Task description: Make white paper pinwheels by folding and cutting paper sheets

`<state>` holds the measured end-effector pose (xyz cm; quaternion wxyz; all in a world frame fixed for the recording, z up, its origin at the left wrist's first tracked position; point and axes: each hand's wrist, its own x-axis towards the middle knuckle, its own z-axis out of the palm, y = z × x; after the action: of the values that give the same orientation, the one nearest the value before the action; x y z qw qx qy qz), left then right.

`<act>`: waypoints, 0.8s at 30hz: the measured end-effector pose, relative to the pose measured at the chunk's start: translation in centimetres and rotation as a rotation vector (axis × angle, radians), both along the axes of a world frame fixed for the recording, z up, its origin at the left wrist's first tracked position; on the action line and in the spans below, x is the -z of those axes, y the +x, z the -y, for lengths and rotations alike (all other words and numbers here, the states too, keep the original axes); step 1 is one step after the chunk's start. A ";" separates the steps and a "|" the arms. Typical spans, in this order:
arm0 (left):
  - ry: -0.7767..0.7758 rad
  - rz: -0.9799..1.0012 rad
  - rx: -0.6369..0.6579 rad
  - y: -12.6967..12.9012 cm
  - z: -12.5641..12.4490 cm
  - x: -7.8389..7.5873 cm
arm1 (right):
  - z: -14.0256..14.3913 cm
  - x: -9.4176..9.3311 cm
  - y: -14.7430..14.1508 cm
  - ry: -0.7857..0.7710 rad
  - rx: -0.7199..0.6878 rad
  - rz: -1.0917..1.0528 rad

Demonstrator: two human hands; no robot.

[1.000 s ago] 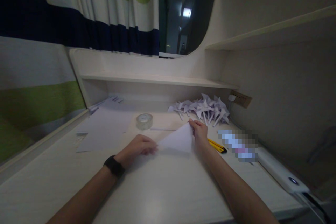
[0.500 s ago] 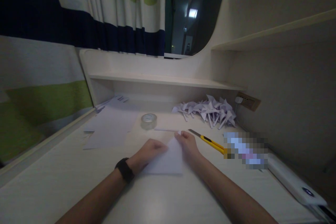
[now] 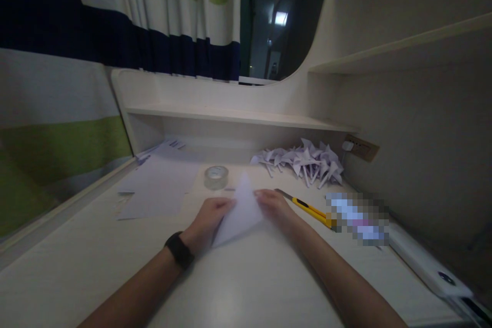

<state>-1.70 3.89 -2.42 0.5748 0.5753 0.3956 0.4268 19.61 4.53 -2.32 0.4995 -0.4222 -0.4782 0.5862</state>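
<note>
A white sheet of paper (image 3: 240,215), folded to a point at its far end, is held between my two hands above the desk. My left hand (image 3: 209,218), below a black wristband, grips its left edge with thumb and fingers. On the right edge, my right hand (image 3: 274,206) pinches the same paper, slightly blurred. Just beyond my left hand stands a roll of clear tape (image 3: 216,178). A thin white strip (image 3: 229,189) lies behind the paper, mostly hidden by it. To the right of my right hand rests a yellow utility knife (image 3: 307,208) with its blade out.
White paper sheets (image 3: 157,184) lie at the back left of the desk (image 3: 230,292). Several paper pinwheels (image 3: 307,160) are heaped at the back right. A blurred-out bright object (image 3: 355,218) and a long white device (image 3: 426,261) line the right side, below a wall socket (image 3: 361,147).
The paper has been turned and lifted, so its pointed corner now faces away from me. My right hand has shifted slightly down its right edge; my left hand has moved a little left.
</note>
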 end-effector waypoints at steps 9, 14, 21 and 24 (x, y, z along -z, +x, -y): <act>0.041 0.097 -0.148 -0.4 -1.2 0.5 | 0.7 0.9 -1.5 0.015 0.004 0.075; 0.047 0.080 -0.123 -0.5 -1.3 0.7 | 0.4 1.3 -1.3 -0.002 0.022 0.052; 0.153 -0.083 -0.262 -0.4 -1.0 0.0 | 0.3 1.5 -1.6 0.032 0.128 0.065; 0.282 -0.262 -0.288 0.0 -0.6 0.1 | 0.2 1.8 -1.9 0.079 0.172 0.065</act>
<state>-1.69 4.46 -2.49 0.3657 0.6380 0.4812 0.4772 17.75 4.33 -4.14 0.5484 -0.4607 -0.4788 0.5077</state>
